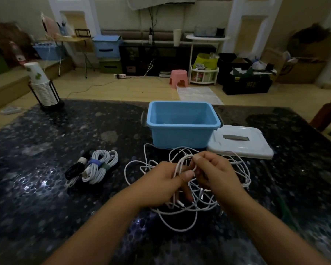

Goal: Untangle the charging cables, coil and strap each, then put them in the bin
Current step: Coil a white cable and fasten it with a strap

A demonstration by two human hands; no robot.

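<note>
Fingers of both hands are curled around strands of the tangled white cables (182, 205), which lie in a loose heap near the middle of the dark speckled desk (46, 188), toward its near edge. On the left hand (164, 182) the thumb presses a loop of cable against the curled fingers. On the right hand (216, 173) the fingertips pinch a strand lifted a little above the heap, close to the left thumb. Loops of the tangle spread out on both sides of the hands and reach back to the foot of the bin.

Just behind the tangle stands the blue bin (182, 123), open at the top, near the far edge of the desk. Its white lid (241, 142) lies flat on the desk, touching the bin's right side.

Left of the tangle and apart from it lie the coiled cables (96, 167): white coils bound with a blue strap and a grey one, with a black bundle just beside them.

At the far left corner of the desk stands a black rack with a stack of paper cups (42, 88).
</note>
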